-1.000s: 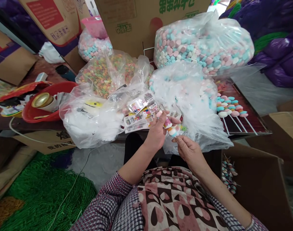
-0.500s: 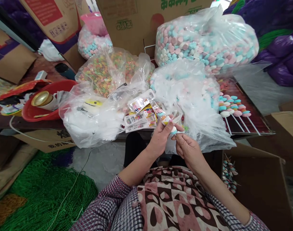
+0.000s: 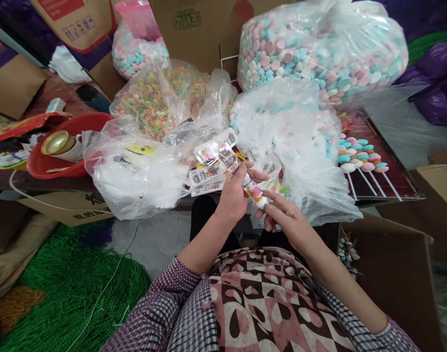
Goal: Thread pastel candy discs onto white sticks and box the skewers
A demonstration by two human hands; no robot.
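Note:
A wrapped marshmallow skewer [image 3: 256, 191] with pink, blue, orange and white pieces lies slantwise between my hands, in a printed clear sleeve. My left hand [image 3: 234, 194] grips its upper part, thumb on top, other fingers behind it. At the lower end, my right hand [image 3: 284, 213] has its fingertips around the last pieces, partly hidden by the skewer. Just beyond my left hand, printed sleeves [image 3: 208, 179] lie in a stack. To the right, several unwrapped marshmallow skewers [image 3: 361, 155] rest on the table with white sticks toward me.
Behind stand a big bag of marshmallows [image 3: 319, 51] and a bag of small colourful candies [image 3: 161, 102]. A crumpled clear bag [image 3: 135, 181] and a red basin [image 3: 36, 164] are on the left. An open carton [image 3: 392, 278] holding wrapped skewers sits low right; green cords [image 3: 73, 283] cover the floor.
My right hand has gone from pinching the sleeve's end to fingers spread along the skewer's lower end. My left hand has shifted up and left along it. The view has tilted slightly.

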